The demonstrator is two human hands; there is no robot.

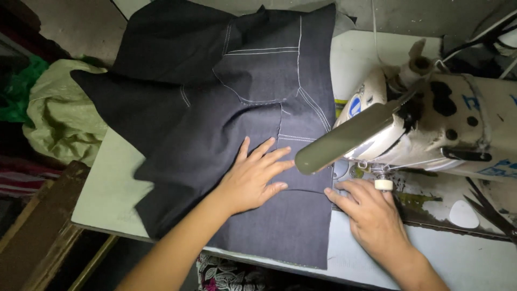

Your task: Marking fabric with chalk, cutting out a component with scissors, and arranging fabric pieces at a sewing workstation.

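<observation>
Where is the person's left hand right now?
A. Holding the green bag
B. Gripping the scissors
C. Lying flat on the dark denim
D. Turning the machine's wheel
C: the left hand lies palm down, fingers spread, on the dark denim, while the right hand rests at the fabric's edge by the sewing machine. The scissors lie untouched.

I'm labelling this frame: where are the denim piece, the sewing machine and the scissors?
denim piece (pixel 215 134), head view, middle of the cloth.
sewing machine (pixel 458 134), head view, its body.
scissors (pixel 493 213), head view, the blades.
</observation>
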